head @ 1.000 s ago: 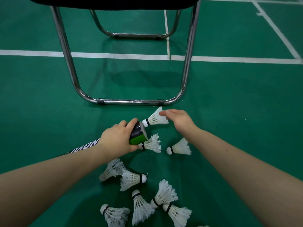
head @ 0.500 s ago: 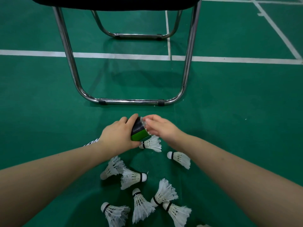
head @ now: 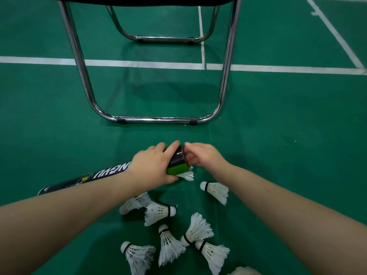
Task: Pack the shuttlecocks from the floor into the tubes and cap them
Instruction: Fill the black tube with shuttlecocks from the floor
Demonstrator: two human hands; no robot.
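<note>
Lying slanted across the green court floor (head: 297, 135) at far left: a black tube (head: 83, 178) with white lettering, its green-banded open end raised toward the centre. Wrapping around that end, fingers closed on it: the left hand (head: 153, 166). Pressing against the tube mouth from the other side: the right hand (head: 204, 155), fingers bunched narrow at the opening; impossible to tell whether anything is pinched between them. Peeking out just under the tube's rim: the white feathers of one shuttlecock (head: 186, 175). Resting just right of that, under the right wrist: a lone shuttlecock (head: 215, 190). Lying scattered nearer the camera, between the forearms: six more shuttlecocks (head: 168, 245). Standing beyond the hands: a chrome-legged chair (head: 158, 120).
</note>
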